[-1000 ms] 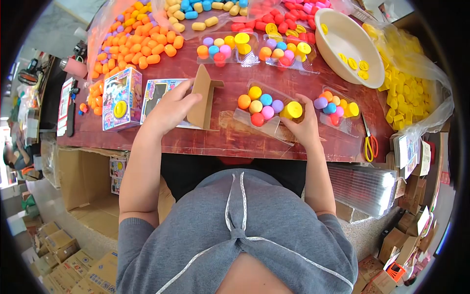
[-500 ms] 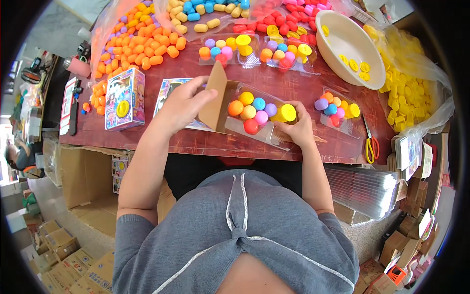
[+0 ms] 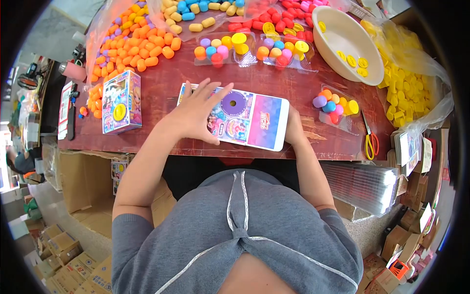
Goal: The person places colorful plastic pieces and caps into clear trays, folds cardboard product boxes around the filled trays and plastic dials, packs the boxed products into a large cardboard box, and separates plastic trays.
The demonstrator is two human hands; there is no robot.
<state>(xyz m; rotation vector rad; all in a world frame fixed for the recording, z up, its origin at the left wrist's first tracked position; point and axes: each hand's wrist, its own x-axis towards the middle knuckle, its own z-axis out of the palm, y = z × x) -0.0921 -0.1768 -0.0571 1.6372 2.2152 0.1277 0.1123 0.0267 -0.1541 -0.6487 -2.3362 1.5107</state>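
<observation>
Multicoloured printed box [image 3: 254,122] (purple disc [image 3: 239,102] on it); cream bowl [image 3: 345,41]; orange capsules [image 3: 142,46].

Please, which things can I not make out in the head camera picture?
All in the head view:
Right hand: its fingers are hidden behind the end flap of the printed box.
Inside of that box: hidden by its printed face.
Left end of the box: partly covered by the left hand.
Fine print on the box: too small.
Blue capsules: cut off by the top edge.

1 head-worn view, forward-down over the table [image 3: 284,83]
</observation>
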